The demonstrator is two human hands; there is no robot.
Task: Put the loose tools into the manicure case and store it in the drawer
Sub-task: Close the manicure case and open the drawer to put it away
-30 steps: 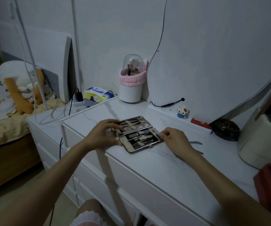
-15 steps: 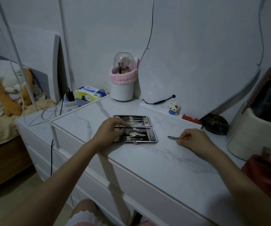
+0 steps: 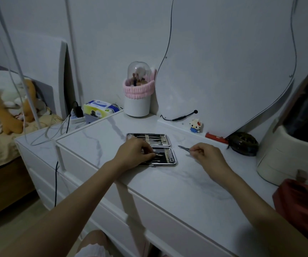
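The manicure case [image 3: 165, 154] lies open flat on the white marble dresser top [image 3: 168, 184], both halves lined with several metal tools under straps. My left hand [image 3: 134, 153] rests on the near half of the case, fingers bent down onto the tools; what they touch is hidden. Just right of the case, my right hand [image 3: 206, 154] pinches a thin metal tool [image 3: 183, 148] by its handle, its tip pointing left toward the case and raised slightly off the top.
A brush holder with a pink band [image 3: 138, 95] stands at the back. A small block figure [image 3: 195, 125], a red object [image 3: 216, 138] and a dark round item [image 3: 243, 143] line the mirror's foot. A cream container [image 3: 286, 154] and red cloth [image 3: 301, 203] sit right. Drawer fronts [image 3: 168, 225] lie below.
The case was turned square to the dresser edge. My right hand left the case, moved right, picked up the thin tool and lifted it a little; my left hand stays on the case.
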